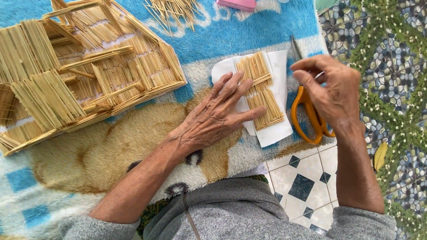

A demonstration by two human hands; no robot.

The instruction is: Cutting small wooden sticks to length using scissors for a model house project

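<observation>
My left hand (218, 113) lies flat, fingers spread, on a white sheet of paper (278, 131) and on a panel of thin wooden sticks (262, 91) laid side by side on it. My right hand (331, 91) hovers just right of the paper, over orange-handled scissors (304, 118). Its fingers are curled and touch the scissors near the pivot. The scissor blades (295, 49) point away from me. Whether the hand grips the scissors is not clear.
A large model house of the same sticks (84, 71) lies at the left on a blue and brown fleece blanket (133, 146). Loose sticks (173, 13) lie at the top, next to a pink object (238, 4). Patterned pebble flooring (387, 53) and tiles (302, 182) are at the right.
</observation>
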